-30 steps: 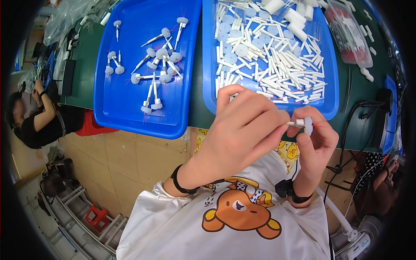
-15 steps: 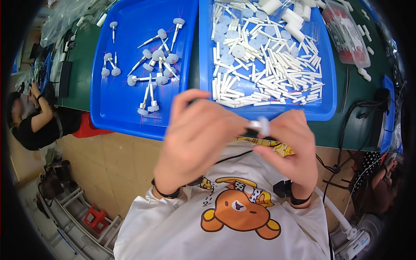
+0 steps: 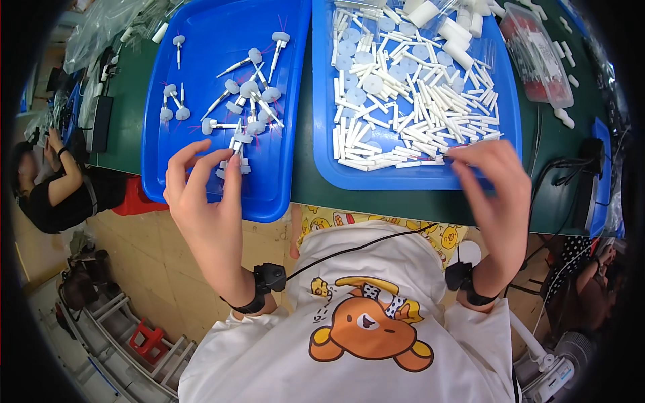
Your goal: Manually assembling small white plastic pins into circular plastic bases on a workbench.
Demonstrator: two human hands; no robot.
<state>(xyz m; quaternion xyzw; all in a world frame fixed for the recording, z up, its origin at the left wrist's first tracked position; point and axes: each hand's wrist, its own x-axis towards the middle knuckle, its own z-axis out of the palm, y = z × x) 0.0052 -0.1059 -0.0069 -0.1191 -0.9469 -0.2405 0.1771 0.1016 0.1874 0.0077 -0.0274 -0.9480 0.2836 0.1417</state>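
Note:
In the left blue tray (image 3: 153, 154) lie several assembled pieces, each a white rod with a grey-white disc, some with thin red wires. My left hand (image 3: 205, 195) reaches over the tray's near part, thumb and forefinger closed on a rod with a disc (image 3: 242, 138). My right hand (image 3: 496, 176), a little blurred, hangs over the near right corner of the right blue tray (image 3: 403, 180). Its forefinger is by a white rod with a red wire (image 3: 440, 158), and the thumb stands apart. Loose white rods (image 3: 433, 107) and translucent round discs (image 3: 372, 84) fill that tray.
White cylinders (image 3: 455, 54) sit at the right tray's far end. Beyond it is a clear plastic box (image 3: 534, 57) with red contents. Black cables (image 3: 561, 164) run along the right table edge. A person (image 3: 57, 181) in black sits at the far left.
My hands were together in front of me around a small white piece. They have parted: the left went to the left tray with a rod and disc, the right to the right tray.

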